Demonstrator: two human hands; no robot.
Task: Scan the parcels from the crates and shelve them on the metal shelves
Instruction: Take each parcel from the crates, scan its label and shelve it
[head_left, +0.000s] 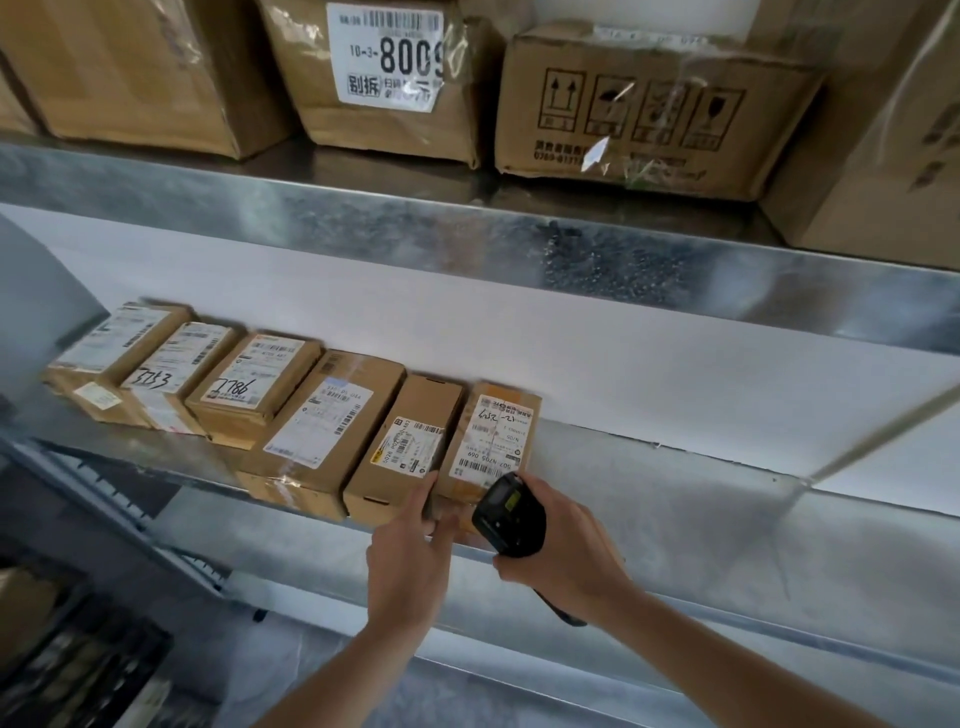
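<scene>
On middle shelf (649, 499): six parcels in a row; rightmost parcel (491, 441) touched by left hand (410, 551), fingers apparently extended. Right hand (566, 540) grips scanner (509, 519). Crate (78, 660) contents blurred; remainder unknown.

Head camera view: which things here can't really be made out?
- Small print on the rightmost parcel: too small and blurred.
- Scanner: partly covered by the right hand.
- Crate, bottom left: blurred, cut by the edge.
- Left hand fingers: tips hidden against the parcel.
</scene>
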